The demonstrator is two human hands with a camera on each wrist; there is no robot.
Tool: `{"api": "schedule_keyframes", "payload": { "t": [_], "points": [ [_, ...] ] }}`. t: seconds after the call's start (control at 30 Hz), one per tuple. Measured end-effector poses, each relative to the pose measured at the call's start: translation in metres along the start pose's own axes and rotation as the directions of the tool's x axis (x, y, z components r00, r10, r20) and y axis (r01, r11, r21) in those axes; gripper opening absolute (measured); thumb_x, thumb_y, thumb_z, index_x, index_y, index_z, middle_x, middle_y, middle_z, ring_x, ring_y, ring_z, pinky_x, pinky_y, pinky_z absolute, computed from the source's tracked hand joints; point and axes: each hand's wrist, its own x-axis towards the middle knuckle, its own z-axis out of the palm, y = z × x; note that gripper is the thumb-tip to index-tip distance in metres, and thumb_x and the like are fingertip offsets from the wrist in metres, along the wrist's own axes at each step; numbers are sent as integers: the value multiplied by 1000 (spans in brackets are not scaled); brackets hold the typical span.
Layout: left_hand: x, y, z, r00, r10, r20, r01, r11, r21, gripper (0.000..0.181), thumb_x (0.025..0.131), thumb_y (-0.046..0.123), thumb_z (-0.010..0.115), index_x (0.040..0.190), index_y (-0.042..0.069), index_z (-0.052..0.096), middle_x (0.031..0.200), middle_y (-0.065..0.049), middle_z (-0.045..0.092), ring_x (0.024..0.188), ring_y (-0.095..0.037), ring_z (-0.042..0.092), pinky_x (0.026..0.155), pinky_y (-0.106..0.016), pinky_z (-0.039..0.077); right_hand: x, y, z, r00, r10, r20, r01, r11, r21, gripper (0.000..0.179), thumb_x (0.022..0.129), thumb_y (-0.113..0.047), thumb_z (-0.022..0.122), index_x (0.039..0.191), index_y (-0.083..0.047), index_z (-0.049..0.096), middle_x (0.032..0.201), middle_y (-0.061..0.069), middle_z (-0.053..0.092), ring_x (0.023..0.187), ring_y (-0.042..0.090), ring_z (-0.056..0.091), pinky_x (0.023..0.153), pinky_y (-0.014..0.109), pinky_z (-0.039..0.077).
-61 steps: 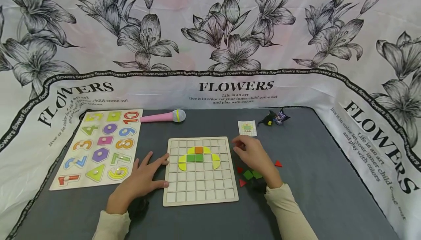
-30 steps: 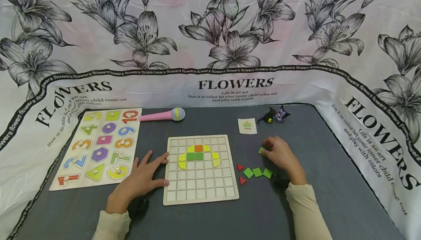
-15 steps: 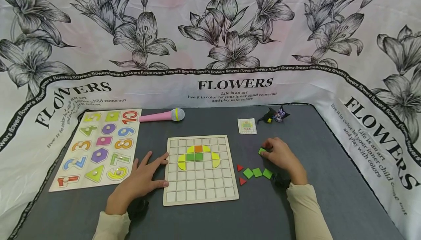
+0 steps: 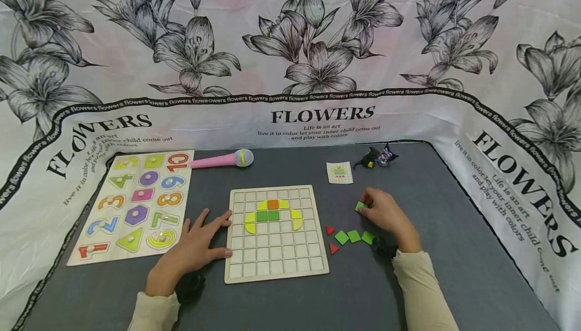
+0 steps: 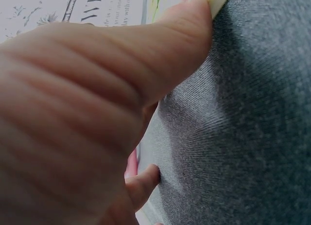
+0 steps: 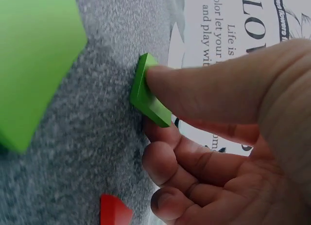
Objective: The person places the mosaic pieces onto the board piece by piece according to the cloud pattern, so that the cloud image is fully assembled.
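Note:
My right hand (image 4: 387,212) pinches a green square tile (image 4: 359,206) between thumb and fingers, to the right of the board. In the right wrist view the thumb lies on the face of this tile (image 6: 151,96), which is tilted close over the grey cloth. My left hand (image 4: 192,244) has its fingers spread, with fingertips and thumb at the left edge of the wooden grid board (image 4: 276,255). On that board sit yellow quarter-round pieces (image 4: 250,222), an orange square (image 4: 272,204) and two green squares (image 4: 268,215). A small pattern card (image 4: 339,173) lies beyond my right hand.
Loose green squares (image 4: 354,236) and red triangles (image 4: 333,249) lie right of the board. A number puzzle board (image 4: 150,235) is at the left, a pink toy microphone (image 4: 222,159) behind it. A small black and purple item (image 4: 379,158) sits at the back right.
Over two seconds my right hand has moved right, away from the board's edge, and taken hold of a green tile. It barely shifts in the last second. The left hand stays put.

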Motion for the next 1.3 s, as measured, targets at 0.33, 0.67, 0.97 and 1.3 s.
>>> {"api": "schedule_keyframes", "payload": {
  "t": [0.33,0.67,0.97,1.3],
  "points": [
    [-1,2,-1,1000,-2,-5,2,1000,5,87,90,39,88,161,10,48,165,-18,45,155,-60,14,114,-85,1,5,-10,10,998,-24,-65,29,997,69,6,98,0,72,102,1,67,92,9,70,84,26,66,76,48,57],
    [-2,-2,3,1000,-14,4,14,1000,-14,89,91,37,87,164,11,44,163,-16,48,156,-59,13,115,-84,-1,13,-48,31,984,-165,-63,172,974,146,6,100,1,72,104,-3,68,95,5,71,85,20,68,77,44,57],
    [-1,-1,2,1000,-19,-5,19,1000,-22,90,91,37,87,165,11,42,162,-17,49,157,-58,10,116,-82,-4,27,-97,51,963,-268,25,256,941,221,5,104,-1,68,108,-5,66,95,2,68,84,15,64,73,37,54],
    [0,0,0,1000,-24,6,25,1000,-11,88,91,35,87,164,11,44,166,-17,43,157,-58,11,117,-82,-3,42,-126,72,928,-366,69,347,917,198,4,101,0,69,101,-4,69,91,0,67,79,13,59,73,33,52]
  ]
}}
